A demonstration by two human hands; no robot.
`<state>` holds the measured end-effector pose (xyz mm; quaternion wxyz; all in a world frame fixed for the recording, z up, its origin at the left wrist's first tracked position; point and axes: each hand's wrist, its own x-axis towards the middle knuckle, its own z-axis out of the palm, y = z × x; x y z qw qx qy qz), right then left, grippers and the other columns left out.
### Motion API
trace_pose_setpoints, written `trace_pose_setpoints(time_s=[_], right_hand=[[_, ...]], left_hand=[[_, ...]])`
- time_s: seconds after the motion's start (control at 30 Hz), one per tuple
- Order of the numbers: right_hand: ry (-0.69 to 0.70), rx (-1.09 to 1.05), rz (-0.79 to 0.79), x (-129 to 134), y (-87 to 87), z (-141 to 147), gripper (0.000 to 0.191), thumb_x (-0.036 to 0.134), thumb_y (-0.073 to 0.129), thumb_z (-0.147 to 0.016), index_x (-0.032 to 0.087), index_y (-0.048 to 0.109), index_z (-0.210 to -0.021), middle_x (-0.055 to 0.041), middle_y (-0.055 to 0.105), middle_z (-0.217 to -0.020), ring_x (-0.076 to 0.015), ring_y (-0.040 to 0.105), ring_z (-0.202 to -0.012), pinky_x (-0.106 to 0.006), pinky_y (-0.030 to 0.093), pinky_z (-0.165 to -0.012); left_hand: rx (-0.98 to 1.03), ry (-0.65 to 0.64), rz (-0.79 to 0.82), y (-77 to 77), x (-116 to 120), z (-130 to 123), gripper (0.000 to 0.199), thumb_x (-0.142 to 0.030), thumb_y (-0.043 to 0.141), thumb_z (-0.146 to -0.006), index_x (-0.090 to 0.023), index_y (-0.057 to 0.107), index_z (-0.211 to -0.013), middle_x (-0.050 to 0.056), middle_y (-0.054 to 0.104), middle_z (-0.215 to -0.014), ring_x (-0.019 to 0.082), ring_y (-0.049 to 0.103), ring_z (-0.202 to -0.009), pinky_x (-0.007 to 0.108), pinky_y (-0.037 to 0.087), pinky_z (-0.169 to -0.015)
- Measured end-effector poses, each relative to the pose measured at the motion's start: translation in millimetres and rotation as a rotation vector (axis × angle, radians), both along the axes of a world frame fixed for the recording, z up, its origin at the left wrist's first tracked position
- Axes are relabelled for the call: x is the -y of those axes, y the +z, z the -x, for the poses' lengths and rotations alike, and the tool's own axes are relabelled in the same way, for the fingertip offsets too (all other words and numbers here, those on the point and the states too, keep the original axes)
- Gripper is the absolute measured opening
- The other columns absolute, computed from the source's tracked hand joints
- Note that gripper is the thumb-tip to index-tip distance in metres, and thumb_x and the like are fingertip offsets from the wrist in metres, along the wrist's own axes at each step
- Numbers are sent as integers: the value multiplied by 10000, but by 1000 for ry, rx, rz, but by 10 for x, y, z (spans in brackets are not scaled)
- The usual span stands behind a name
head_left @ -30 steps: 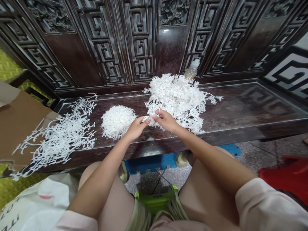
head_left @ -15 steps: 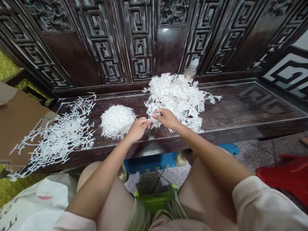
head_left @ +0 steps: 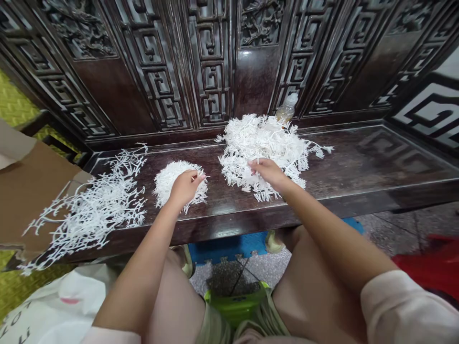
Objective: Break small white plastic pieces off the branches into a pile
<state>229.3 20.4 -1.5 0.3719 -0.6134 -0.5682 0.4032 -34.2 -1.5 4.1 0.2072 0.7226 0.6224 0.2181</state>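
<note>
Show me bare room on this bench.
Bare bench wood lies right of the large white sprig heap, with a narrow strip between it and the round pile. Crowded: around the left hand, the right hand, and the loose sprigs far left.

Pure white everywhere in front of me: the branching sprigs [head_left: 103, 210], the tight round clump [head_left: 172, 184], the loose heap [head_left: 261, 148]! Behind them, glossy dark brown on the wooden bench [head_left: 358, 167], and its back panel [head_left: 211, 71] runs a square key-fret pattern. Down low, bright blue foam mat [head_left: 222, 251], red plastic [head_left: 426, 263], yellow-green woven matting [head_left: 14, 100], and my pale pink sleeve [head_left: 398, 306].
</note>
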Motion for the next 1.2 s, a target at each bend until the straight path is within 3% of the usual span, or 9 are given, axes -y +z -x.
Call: trace_pose_setpoints(time_s=[0.17,0.23,0.33,0.53,0.6,0.7,0.9,1.03,1.2], right_hand=[[183,-116,59,223,-18,406,344,498,525,-672,164,559,-594,-36,621,-739,-137,507,-700,-251,337,-642],[223,-148,108,252,-44,453,303,471,541,-670,170,572,-658,-27,628,-714,-117,482,-621,-241,333,-589],[251,-196,157,260,-72,459,281,447,555,-668,178,566,-749,-23,639,-699,-103,443,-550,-234,318,-533],[273,-199,141,264,-50,455,279,446,540,-683,171,577,-717,-21,628,-722,-99,446,-609,-237,335,-605],[270,-197,136,266,-38,462,287,443,528,-690,164,572,-645,-14,605,-696,-92,436,-608,-235,334,-619],[258,-219,147,271,-27,478,277,422,524,-693,160,559,-611,0,575,-649,-80,413,-566,-229,329,-598],[224,-283,134,279,-28,533,225,379,526,-689,157,562,-680,12,559,-600,-82,433,-537,-228,335,-571],[208,-353,126,279,-29,555,204,355,550,-668,151,558,-665,22,529,-562,-87,453,-550,-228,345,-589],[247,-397,157,261,-46,519,257,395,531,-674,150,535,-596,38,465,-510,-76,421,-533,-227,336,-610]], left_hand=[[-213,304,77,-296,-227,212,559,-498,415,-736,-192,427,-1204,118,560,-1013,265,507,-926,353,362,-751],[-251,378,93,-322,-231,214,562,-525,321,-766,-192,443,-1202,153,530,-1070,304,486,-975,399,359,-757],[-284,462,92,-315,-221,195,561,-493,186,-809,-171,617,-967,176,527,-1054,329,485,-968,445,354,-756],[-218,569,-11,-339,-217,217,439,-379,436,-726,-204,539,-1115,153,499,-1092,317,459,-997,448,350,-797],[-183,529,-84,-315,-211,179,415,-368,462,-711,-206,561,-1081,140,497,-1088,306,439,-1019,430,345,-822],[-1,319,-103,-235,-164,17,340,-384,413,-749,-195,610,-952,97,547,-1009,237,496,-929,363,371,-810],[396,-166,211,-173,90,-461,519,-553,279,-774,-151,607,-758,43,608,-738,162,541,-713,282,406,-694],[491,-222,229,-235,187,-621,471,-558,366,-740,-146,594,-732,24,595,-695,147,525,-673,263,397,-668],[572,-156,167,-305,167,-631,398,-473,478,-724,-164,524,-970,18,567,-783,123,502,-682,244,384,-645]])
